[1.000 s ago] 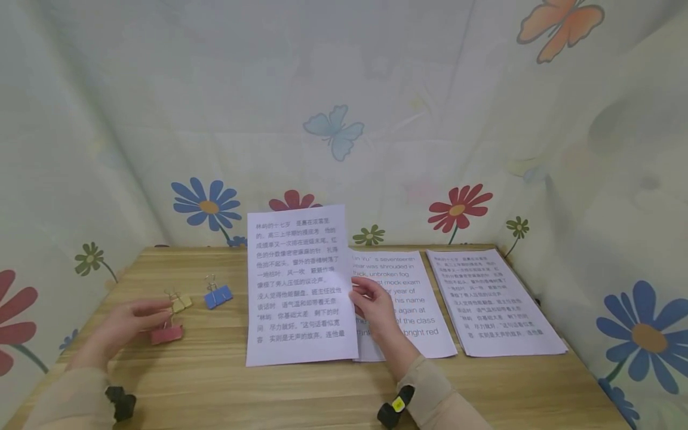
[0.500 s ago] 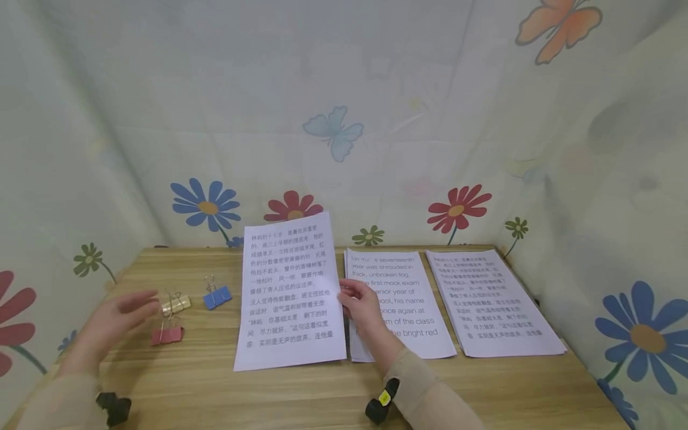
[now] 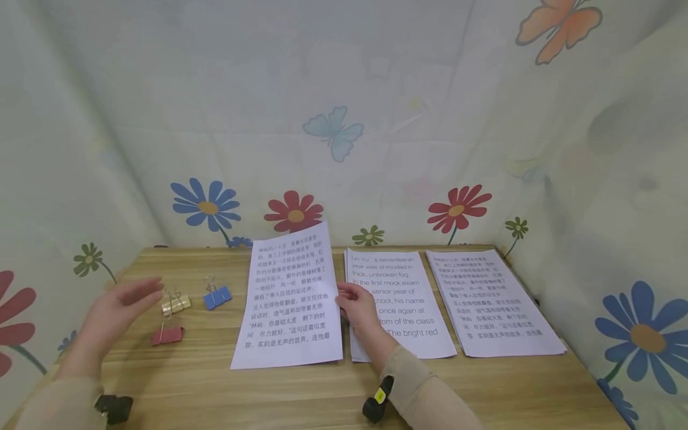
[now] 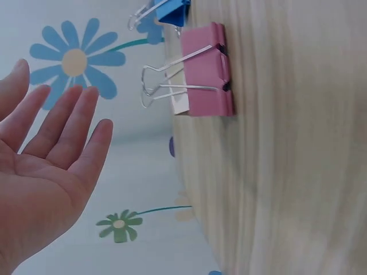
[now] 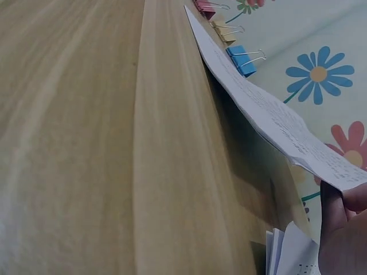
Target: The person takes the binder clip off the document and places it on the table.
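Observation:
My right hand [image 3: 361, 312] pinches the right edge of a printed stack of paper [image 3: 285, 304] with Chinese text. That edge is raised off the table, while the left side slopes down toward the wood in the right wrist view. My left hand [image 3: 115, 313] hovers with loosely extended fingers and holds nothing. Close beside it are a pink binder clip [image 4: 205, 71] and a yellow binder clip [image 3: 177, 303]; a blue binder clip [image 3: 217, 297] lies farther right. All three clips have their wire handles up.
A stack with English text [image 3: 395, 278] lies under and beside my right forearm. Farther right is another stack with Chinese text [image 3: 494, 310]. A flowered cloth [image 3: 376, 179] hangs behind the wooden table [image 3: 290, 397] and at its sides.
My right hand has shifted left with the paper stack and lowered it, uncovering more of the English stack. My left hand has drawn back left from the pink and yellow clips.

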A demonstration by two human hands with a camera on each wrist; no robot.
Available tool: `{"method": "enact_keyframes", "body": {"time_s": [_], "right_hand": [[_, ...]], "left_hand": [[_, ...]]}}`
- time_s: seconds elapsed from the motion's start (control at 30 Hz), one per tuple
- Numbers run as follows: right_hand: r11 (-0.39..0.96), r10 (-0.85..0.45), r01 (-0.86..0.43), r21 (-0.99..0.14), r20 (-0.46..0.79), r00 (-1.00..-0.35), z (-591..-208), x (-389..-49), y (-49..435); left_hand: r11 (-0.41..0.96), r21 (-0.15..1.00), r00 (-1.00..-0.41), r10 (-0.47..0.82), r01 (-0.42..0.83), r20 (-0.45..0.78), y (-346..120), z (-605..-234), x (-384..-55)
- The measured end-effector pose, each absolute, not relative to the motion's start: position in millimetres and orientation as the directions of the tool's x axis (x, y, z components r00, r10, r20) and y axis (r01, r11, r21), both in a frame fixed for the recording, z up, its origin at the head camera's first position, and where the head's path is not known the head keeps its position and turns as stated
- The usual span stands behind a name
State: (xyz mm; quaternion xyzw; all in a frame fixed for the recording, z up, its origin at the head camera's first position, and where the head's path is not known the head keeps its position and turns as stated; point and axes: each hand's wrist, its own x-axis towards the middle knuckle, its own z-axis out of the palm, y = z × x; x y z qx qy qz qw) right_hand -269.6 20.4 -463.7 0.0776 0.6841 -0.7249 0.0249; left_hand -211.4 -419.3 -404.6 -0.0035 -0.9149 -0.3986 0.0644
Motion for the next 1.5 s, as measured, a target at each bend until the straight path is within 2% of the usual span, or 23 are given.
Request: {"method": "enact_keyframes", "body": {"time_s": [0.27,0.83,1.0,1.17,1.5], "right_hand": [[-0.06,0.075,0.165,-0.985,-0.169,-0.983,-467,-271,20],[-0.033,0.029,0.195,-0.98,-0.196,-0.98,-472,-272,20],[0.066,0.025,0.158,-0.985,-0.156,-0.987,-472,-272,22],[0.222,0.009,0.076,-0.972,-0.076,-0.997,-470,-273,23],[0.52,-0.071,-0.103,-0.848,0.077,-0.994,-456,-267,29]], "left_hand": [[0.709,0.695,-0.986,0.007,0.122,0.166,-408,-393,-214],[0.675,0.716,-0.976,0.03,0.179,0.215,-386,-390,-216],[0.63,0.754,-0.978,0.042,0.183,0.203,-378,-393,-217],[0.626,0.755,-0.976,0.044,0.193,0.213,-368,-395,-218],[0.611,0.743,-0.956,0.084,0.273,0.282,-344,-407,-225]]}}
